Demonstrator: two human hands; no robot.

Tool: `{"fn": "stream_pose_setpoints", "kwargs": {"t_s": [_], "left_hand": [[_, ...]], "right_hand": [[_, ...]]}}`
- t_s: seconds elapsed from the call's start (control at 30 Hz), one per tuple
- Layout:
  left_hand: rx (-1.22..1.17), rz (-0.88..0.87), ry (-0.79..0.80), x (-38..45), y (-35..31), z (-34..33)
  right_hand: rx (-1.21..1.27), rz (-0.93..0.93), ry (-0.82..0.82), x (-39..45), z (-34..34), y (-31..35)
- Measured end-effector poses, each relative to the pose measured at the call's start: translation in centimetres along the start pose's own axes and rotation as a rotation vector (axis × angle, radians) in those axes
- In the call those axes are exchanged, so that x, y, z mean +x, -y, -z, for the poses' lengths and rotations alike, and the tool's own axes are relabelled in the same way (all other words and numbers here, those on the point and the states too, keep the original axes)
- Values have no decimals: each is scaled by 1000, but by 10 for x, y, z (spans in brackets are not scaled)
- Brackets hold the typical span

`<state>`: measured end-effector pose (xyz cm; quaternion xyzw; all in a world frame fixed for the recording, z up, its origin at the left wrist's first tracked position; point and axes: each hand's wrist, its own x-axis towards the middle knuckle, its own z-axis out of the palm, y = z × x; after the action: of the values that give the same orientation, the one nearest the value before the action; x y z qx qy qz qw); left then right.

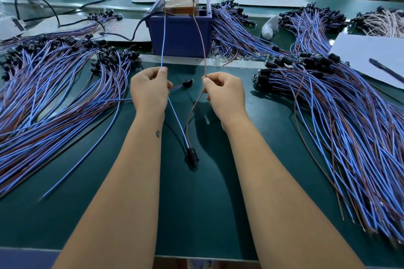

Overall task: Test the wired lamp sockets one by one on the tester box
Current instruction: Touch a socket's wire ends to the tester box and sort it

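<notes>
A black lamp socket (pixel 192 157) hangs low between my forearms, with a blue wire (pixel 162 41) and a brown wire (pixel 202 39) rising from it. My left hand (pixel 149 89) pinches the blue wire, whose end reaches a metal post on the dark blue tester box (pixel 180 35). My right hand (pixel 225 94) pinches the brown wire, which runs up to the box's other post. A second socket (pixel 187 82) on its wires sticks out from my left hand.
Large heaps of blue-and-brown wired sockets lie on the green table at the left (pixel 54 85) and right (pixel 341 116), more behind the box. A white sheet (pixel 371 54) with a dark tool sits at the right. A black cable (pixel 135 30) runs into the box.
</notes>
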<state>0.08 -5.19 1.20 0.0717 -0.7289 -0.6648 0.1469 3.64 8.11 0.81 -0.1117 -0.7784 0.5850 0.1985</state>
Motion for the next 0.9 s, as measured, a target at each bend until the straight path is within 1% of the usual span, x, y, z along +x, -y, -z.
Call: {"fn": "stream_pose_setpoints", "kwargs": {"t_s": [0.47,0.9], "left_hand": [[18,7,8,1,0,0],[33,7,13,4,3,-1]], "right_hand": [[-34,-4,-6,-1,-1,1],[-14,0,-4,-1,0,1]]}}
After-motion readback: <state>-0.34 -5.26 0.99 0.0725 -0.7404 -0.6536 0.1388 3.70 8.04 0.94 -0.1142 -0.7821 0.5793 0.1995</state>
